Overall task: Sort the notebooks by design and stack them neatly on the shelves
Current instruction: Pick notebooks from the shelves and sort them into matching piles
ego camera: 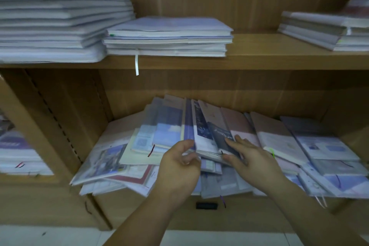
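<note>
A messy pile of notebooks fills the lower shelf [235, 211], several leaning on edge in the middle and others lying flat. My left hand [179, 168] is at the front of the leaning ones, fingers curled around the edge of a lilac notebook [188, 124]. My right hand [251, 162] lies with straight fingers on a dark blue notebook [221, 136], thumb under its lower edge. On the upper shelf [259, 60] sit a tall white stack [60, 14] at left, a short lilac stack [167, 36] in the middle and another stack [323, 32] at right.
A wooden divider [60, 126] closes the lower compartment on the left; beyond it lie more notebooks [18, 154]. A white ribbon [137, 64] hangs off the upper shelf edge. Pale floor [60, 235] shows below the shelf unit.
</note>
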